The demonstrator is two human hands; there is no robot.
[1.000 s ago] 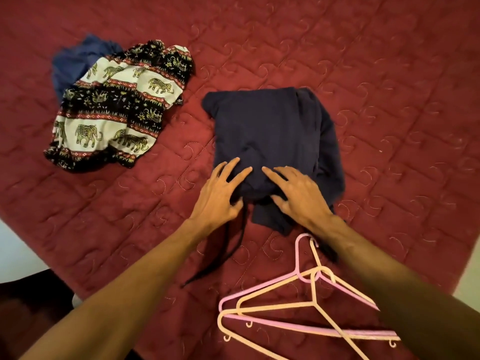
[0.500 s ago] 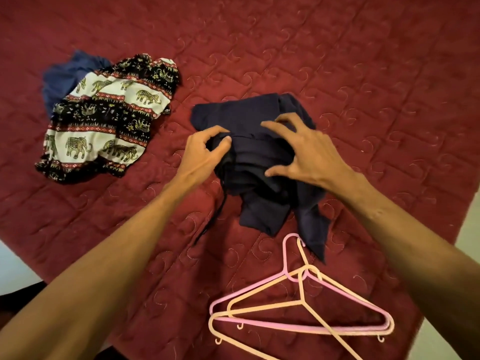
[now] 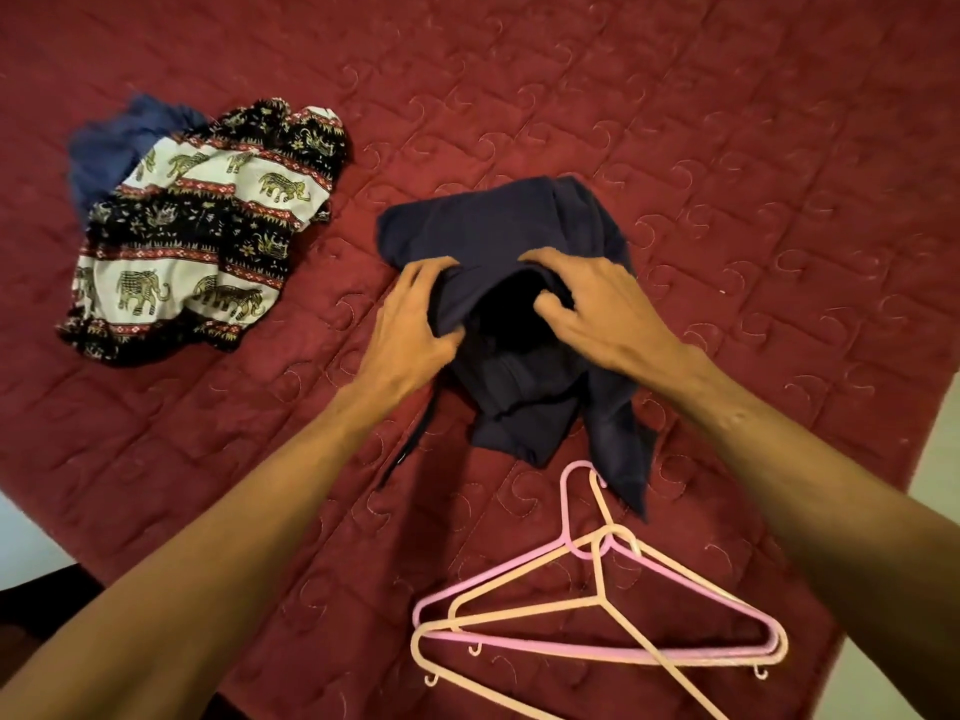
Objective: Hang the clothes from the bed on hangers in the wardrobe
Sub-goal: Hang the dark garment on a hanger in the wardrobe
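The dark navy garment (image 3: 498,236) lies bunched mid-bed, a little toward the near edge of the red quilt (image 3: 675,122). My left hand (image 3: 410,330) grips a fold on its left side and my right hand (image 3: 602,309) has its fingers curled into the cloth opposite, so an opening gapes between them. Two hangers (image 3: 602,543) (one pink, one cream, overlapping) lie by the near edge. Toward the left edge sits an elephant-print garment (image 3: 208,226) overlapping a blue cloth (image 3: 109,148).

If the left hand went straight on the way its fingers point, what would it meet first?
The left hand grips the dark blue garment, so it meets that cloth first; beyond, probably the right hand.
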